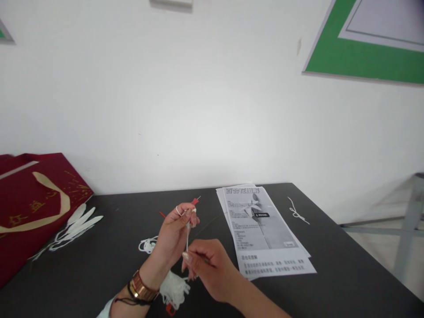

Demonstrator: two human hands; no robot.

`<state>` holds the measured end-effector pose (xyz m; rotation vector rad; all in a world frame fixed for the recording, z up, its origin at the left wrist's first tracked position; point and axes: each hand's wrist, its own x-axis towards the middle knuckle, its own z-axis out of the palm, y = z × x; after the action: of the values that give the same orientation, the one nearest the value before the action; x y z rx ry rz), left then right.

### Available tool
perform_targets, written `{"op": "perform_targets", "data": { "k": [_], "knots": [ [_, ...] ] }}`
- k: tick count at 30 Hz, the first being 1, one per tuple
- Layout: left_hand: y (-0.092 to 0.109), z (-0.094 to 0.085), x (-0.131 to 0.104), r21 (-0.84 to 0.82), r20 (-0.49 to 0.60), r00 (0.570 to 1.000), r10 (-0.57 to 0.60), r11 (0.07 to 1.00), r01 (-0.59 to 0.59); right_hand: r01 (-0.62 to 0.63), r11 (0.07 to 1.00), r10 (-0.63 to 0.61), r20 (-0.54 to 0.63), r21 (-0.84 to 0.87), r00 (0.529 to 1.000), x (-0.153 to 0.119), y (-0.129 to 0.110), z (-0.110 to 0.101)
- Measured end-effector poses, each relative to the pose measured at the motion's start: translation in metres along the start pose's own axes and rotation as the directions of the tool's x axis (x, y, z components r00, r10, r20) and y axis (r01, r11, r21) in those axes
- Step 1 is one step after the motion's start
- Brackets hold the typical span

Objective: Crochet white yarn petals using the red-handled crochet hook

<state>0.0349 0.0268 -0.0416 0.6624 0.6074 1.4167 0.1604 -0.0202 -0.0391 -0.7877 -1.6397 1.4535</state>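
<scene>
My left hand [177, 227] is raised over the table with its fingers closed on white yarn, and a loop of yarn passes around one finger. Out of its fingertips sticks a red piece with a thin metal tip [195, 201], which looks like a crochet hook. A yarn strand [187, 234] runs down from there to my right hand [212, 267], whose thumb and fingers pinch it. Beneath my hands lies a bundle of white yarn [174, 289], partly hidden, with a small orange-red item [170, 309] by it. More loose yarn [148, 244] shows behind my left wrist.
Long white crocheted petals [79, 224] with trailing ends lie at the left beside a dark red gift bag [43, 194]. Printed sheets [274, 260] lie right of my hands. A short knotted white yarn piece [296, 213] is farther right. The black table [338, 274] meets a white wall.
</scene>
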Motion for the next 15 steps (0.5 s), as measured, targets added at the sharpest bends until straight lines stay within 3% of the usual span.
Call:
{"op": "perform_targets", "data": {
  "k": [3, 6, 11, 13, 15],
  "knots": [
    [-0.002, -0.003, 0.002, 0.016, 0.034, 0.999, 0.000, 1.000, 0.000, 0.038, 0.999, -0.038, 0.033, -0.012, 0.999, -0.005, -0.007, -0.001],
    [0.002, -0.004, 0.003, -0.016, 0.054, 0.999, -0.001, 1.000, 0.002, 0.062, 0.996, -0.053, 0.153, -0.058, 0.987, -0.006, -0.006, -0.002],
    [0.015, -0.002, 0.000, -0.095, 0.088, 0.995, -0.053, 0.994, 0.062, 0.119, 0.945, -0.001, 0.361, -0.305, 0.932, -0.004, 0.006, -0.002],
    [0.020, 0.001, -0.005, -0.118, 0.108, 0.991, -0.078, 0.989, 0.091, 0.086, 0.905, 0.084, 0.372, -0.416, 0.924, -0.002, 0.010, -0.006],
    [0.023, 0.004, -0.010, -0.132, 0.134, 0.986, -0.099, 0.984, 0.116, 0.006, 0.895, 0.122, 0.257, -0.447, 0.959, 0.002, 0.010, -0.013]
  ]
}}
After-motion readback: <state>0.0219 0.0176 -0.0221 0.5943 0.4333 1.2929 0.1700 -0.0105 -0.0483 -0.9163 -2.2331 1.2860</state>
